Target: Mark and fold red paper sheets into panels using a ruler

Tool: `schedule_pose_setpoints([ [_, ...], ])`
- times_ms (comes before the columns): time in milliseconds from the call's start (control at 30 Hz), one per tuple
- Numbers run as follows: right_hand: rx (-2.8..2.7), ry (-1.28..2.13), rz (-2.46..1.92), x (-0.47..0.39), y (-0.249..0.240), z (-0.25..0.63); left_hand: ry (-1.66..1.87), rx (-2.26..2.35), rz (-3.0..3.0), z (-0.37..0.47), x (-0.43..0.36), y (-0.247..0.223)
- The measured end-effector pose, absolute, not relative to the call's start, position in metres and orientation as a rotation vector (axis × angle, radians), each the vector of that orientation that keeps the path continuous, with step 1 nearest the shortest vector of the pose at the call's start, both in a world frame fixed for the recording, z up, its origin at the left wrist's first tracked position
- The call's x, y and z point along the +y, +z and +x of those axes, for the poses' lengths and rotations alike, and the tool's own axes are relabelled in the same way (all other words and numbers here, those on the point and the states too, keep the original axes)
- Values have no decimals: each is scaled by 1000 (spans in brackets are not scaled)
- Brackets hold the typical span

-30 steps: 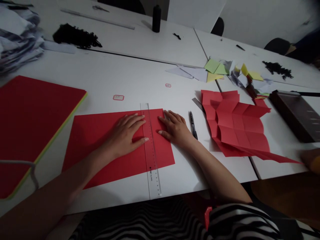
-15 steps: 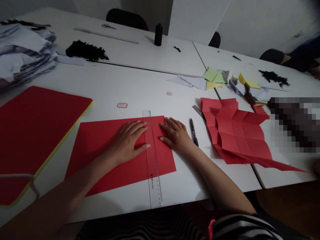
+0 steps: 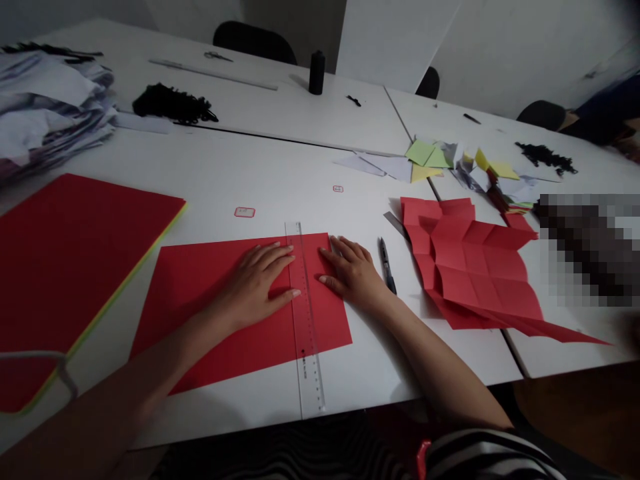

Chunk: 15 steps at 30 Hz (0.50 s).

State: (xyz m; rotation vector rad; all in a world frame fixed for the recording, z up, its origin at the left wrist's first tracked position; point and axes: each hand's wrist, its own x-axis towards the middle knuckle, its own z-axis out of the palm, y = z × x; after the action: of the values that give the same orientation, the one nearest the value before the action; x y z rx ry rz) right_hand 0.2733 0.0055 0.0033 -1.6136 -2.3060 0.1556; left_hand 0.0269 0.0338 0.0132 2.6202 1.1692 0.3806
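A sheet of red paper lies flat on the white table in front of me, with a clear plastic ruler laid across its right part. My left hand rests flat on the sheet with fingers spread, its fingertips and thumb touching the ruler's left edge. On the sheet's right edge lies my right hand, fingers apart, a little right of the ruler. Close to that hand, on its right, is a black pen. Neither hand grasps anything.
Creased red paper lies at the right, partly over a grey strip. To the left is a stack of red sheets. Green, yellow and white paper scraps, black yarn and a black bottle sit farther back.
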Motion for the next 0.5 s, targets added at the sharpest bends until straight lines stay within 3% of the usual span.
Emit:
schedule_pose_setpoints([
  [500,-2324,141,-1613,5,3,274,379,1168,2613,27,34,13],
])
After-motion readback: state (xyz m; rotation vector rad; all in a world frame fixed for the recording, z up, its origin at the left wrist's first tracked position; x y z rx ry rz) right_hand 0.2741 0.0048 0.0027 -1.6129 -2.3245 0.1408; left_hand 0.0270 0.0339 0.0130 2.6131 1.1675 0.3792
